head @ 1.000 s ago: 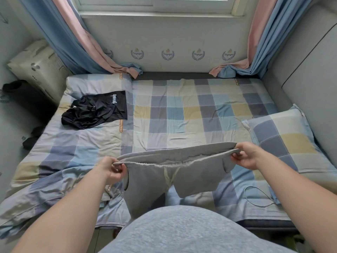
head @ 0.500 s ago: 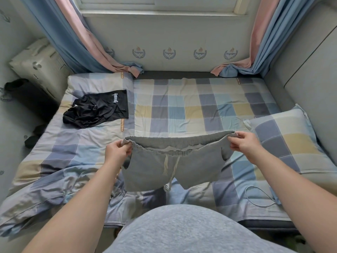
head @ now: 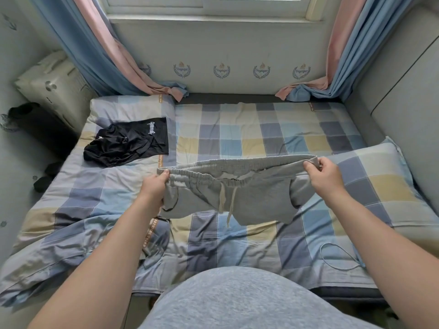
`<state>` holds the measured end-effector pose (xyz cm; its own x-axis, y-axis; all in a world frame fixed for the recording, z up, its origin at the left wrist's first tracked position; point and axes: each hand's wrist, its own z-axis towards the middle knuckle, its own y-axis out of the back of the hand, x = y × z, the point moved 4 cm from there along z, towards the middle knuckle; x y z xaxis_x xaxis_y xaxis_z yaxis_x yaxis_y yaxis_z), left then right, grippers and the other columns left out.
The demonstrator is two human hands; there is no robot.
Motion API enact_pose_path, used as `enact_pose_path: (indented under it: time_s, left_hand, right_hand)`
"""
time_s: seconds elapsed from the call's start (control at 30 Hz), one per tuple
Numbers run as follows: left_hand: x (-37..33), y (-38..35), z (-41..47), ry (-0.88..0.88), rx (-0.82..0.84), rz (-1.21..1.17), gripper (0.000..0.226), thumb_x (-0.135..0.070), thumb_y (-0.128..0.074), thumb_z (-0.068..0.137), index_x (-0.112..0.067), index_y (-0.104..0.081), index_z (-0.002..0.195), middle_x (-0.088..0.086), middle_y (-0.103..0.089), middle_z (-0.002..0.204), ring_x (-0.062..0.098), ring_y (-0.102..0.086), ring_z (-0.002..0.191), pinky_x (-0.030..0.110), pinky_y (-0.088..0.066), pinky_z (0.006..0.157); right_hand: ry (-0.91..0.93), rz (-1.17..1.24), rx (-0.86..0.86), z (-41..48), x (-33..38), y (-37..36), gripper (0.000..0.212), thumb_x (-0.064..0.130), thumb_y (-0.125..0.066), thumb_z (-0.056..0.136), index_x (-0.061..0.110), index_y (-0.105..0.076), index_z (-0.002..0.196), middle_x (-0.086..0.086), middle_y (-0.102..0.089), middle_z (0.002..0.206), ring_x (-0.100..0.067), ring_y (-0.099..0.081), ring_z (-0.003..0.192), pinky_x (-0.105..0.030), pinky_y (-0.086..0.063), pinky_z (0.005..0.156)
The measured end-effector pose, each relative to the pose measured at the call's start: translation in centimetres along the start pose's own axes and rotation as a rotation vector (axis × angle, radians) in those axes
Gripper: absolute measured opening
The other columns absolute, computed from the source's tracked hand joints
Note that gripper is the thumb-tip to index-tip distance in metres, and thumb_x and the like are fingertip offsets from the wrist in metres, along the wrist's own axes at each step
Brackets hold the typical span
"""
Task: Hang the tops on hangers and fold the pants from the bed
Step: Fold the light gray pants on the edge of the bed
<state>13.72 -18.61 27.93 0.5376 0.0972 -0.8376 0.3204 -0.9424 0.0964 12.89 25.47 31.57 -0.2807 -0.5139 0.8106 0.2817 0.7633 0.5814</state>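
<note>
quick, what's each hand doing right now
Left hand: closed, gripping the waistband of the grey shorts.
Right hand: closed, gripping the waistband's other end.

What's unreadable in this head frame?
Head view only:
- Black garment: bunched on itself, so top or pants, one piece or several, unclear.
- Grey shorts: left hand and right hand cover the waistband ends; back side faces away.
- Cable: one end runs under the right forearm.

Grey shorts (head: 256,198), black garment (head: 128,143), checked bedsheet (head: 237,129)
</note>
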Motion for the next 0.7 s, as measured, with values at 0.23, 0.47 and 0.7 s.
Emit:
enact_pose_path:
  time_s: [0.23,0.47,0.7]
  left_hand:
    - [-0.6,-5.1,-4.0,0.281,0.228,-0.321,0.031,-0.028,-0.041,0.107,-0.010,-0.065,0.114,0.014,-0.075,0.103,0.025,-0.073,0.084,0.035,-0.059,0.070]
    - [-3.8,-9.0,-9.5,-0.175,0.445,0.034,0.022,-0.007,-0.046,0.102,-0.010,-0.063,0.115,0.009,-0.072,0.104,0.021,-0.071,0.087,0.032,-0.057,0.067]
    - [-4.8,-10.3,-12.9,-0.355,0.661,0.034,0.055,-0.004,-0.073,0.069,-0.001,-0.050,0.119,0.008,-0.066,0.099,0.013,-0.068,0.088,0.026,-0.056,0.076]
  right_hand:
    - [-0.308,0.419,0.345,-3.6,3.9,-4.0,0.010,0.014,-0.052,0.097,0.008,-0.060,0.096,-0.012,-0.063,0.082,-0.024,-0.064,0.065,-0.035,-0.056,0.056]
    - [-0.031,0.491,0.614,-8.8,10.1,-5.7,0.004,0.007,-0.067,0.091,0.010,-0.069,0.090,-0.010,-0.070,0.084,-0.019,-0.070,0.071,-0.032,-0.058,0.060]
    - [0.349,0.293,0.557,-10.9,13.6,-5.1,0.012,0.013,-0.067,0.094,0.018,-0.075,0.085,0.007,-0.070,0.081,-0.003,-0.061,0.076,-0.018,-0.048,0.073]
